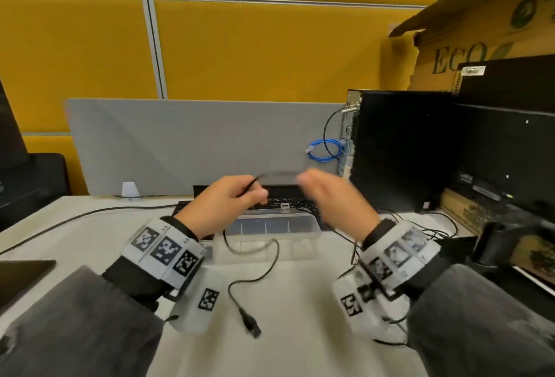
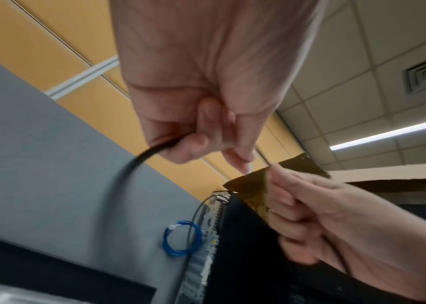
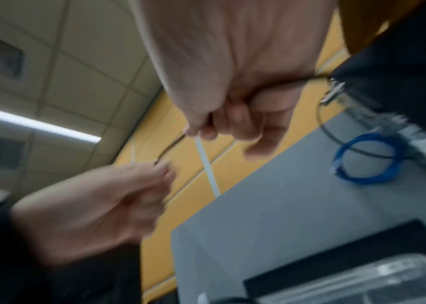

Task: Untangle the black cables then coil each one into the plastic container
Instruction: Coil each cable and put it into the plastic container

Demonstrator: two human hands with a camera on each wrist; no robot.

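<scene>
Plug and slack of the black cable lie nearest on the table. Behind them stands the plastic container, holding no coil yet. Above it, both hands are raised: left hand and right hand each pinch the cable, one short span stretched between them. Step in hand: judged untangling. Next: gather loops evenly, then lower them into the container.

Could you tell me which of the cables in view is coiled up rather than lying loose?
The blue cable, hanging coiled beside the computer tower. The black cable that both hands hold trails loose across the table, uncoiled.
</scene>
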